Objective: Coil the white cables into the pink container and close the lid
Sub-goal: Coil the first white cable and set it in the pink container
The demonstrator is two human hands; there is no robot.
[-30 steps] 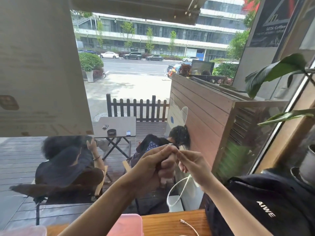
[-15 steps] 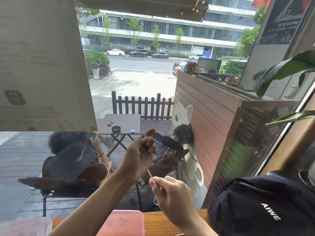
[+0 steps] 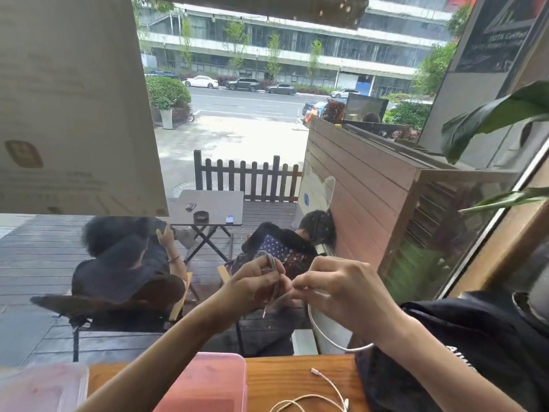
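Note:
Both my hands are raised in front of the window, above the wooden counter [image 3: 282, 379]. My left hand [image 3: 252, 285] pinches several loops of a white cable [image 3: 319, 327], folded upright between thumb and fingers. My right hand [image 3: 335, 289] grips the same cable just to the right, fingertips nearly touching the left hand; a slack loop hangs below it. The pink container [image 3: 208, 385] sits on the counter below my left forearm. A second white cable [image 3: 320, 395] lies loose on the counter to its right.
A clear plastic lid or box [image 3: 41, 388] lies at the counter's left end. A black backpack [image 3: 475, 352] rests on the right. Plant leaves [image 3: 490, 117] hang at the upper right. Behind the glass, two people sit on a deck.
My right hand has risen from below the left hand to the same height, close beside it. More loops are gathered in the left hand. The camera has tilted down, showing the counter.

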